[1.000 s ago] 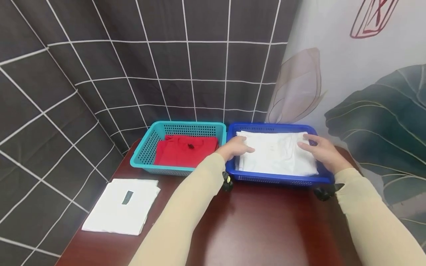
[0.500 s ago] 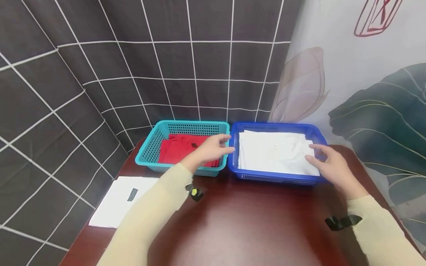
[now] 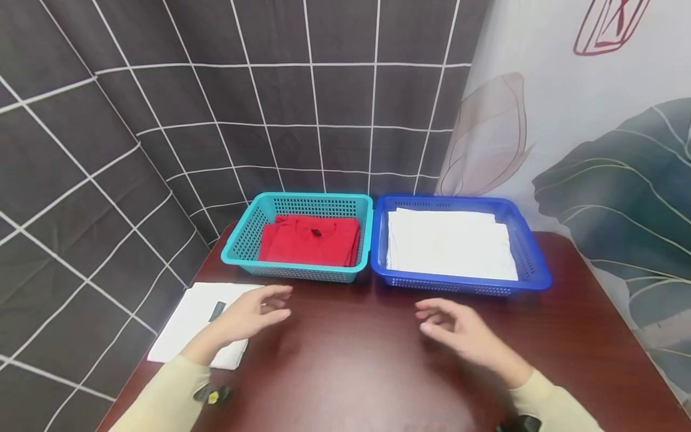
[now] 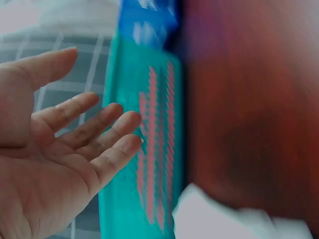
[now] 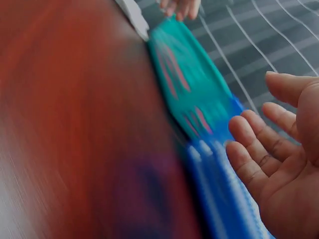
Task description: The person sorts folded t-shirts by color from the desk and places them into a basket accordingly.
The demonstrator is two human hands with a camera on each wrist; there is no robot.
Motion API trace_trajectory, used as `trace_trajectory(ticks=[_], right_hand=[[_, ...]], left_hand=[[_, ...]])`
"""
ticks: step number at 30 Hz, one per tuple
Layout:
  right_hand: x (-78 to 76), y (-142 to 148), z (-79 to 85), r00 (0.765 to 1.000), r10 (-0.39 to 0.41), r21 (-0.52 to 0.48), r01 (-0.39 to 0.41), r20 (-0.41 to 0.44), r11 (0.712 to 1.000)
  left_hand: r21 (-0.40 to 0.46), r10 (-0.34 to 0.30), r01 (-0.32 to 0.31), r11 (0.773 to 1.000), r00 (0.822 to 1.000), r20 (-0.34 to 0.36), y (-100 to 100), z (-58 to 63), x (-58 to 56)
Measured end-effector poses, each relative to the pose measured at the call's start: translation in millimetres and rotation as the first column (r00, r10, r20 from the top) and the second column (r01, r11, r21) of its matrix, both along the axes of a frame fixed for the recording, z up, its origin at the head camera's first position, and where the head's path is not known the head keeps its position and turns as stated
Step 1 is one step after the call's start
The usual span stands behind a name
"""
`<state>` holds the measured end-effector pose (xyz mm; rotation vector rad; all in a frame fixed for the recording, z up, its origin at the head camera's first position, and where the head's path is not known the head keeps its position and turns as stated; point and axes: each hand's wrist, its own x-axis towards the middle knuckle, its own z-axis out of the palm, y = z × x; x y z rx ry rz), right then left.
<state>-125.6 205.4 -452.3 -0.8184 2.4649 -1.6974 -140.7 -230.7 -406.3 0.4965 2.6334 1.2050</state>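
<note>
My left hand is above the right part of a folded white shirt with a dark label, at the left of the table. Its fingers are relaxed and hold nothing. My right hand hovers over the table in front of the blue basket, fingers loosely bent around air. Folded white clothes lie in that basket. To its left, a teal basket holds folded red shirts. In the left wrist view the bare palm faces the teal basket's side.
The dark red wooden table reaches toward me, its left edge running beside the folded white shirt. Behind the baskets hangs a dark curtain with a white grid. A pale printed cloth covers the right side.
My left hand has left the white clothes in the blue basket and swung left and toward me over the folded shirt. My right hand has drawn back from the basket toward me and left.
</note>
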Motion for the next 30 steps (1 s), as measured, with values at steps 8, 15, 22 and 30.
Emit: trace_trajectory(ticks=[8, 15, 22, 30], right_hand=[[-6.7, -72, -13.8, 0.98, 0.171, 0.002, -0.172, 0.104, 0.985], [-18.2, -119, -18.0, 0.955, 0.246, 0.003, -0.25, 0.164, 0.968], [-22.5, -147, -22.3, 0.947, 0.258, 0.004, -0.264, 0.194, 0.965], [-26.7, -169, -20.6, 0.962, 0.219, 0.07, -0.232, 0.164, 0.97]], left_hand=[[-0.317, 0.03, -0.114, 0.941, 0.966, -0.256, -86, -30.0, 4.8], [-0.517, 0.022, -0.111, 0.849, 0.984, -0.174, -128, -34.9, 1.0], [-0.608, 0.064, -0.072, 0.791, 0.997, -0.035, -140, -41.2, 5.7], [-0.601, 0.028, -0.052, 0.797, 0.998, -0.05, -128, -44.4, 3.7]])
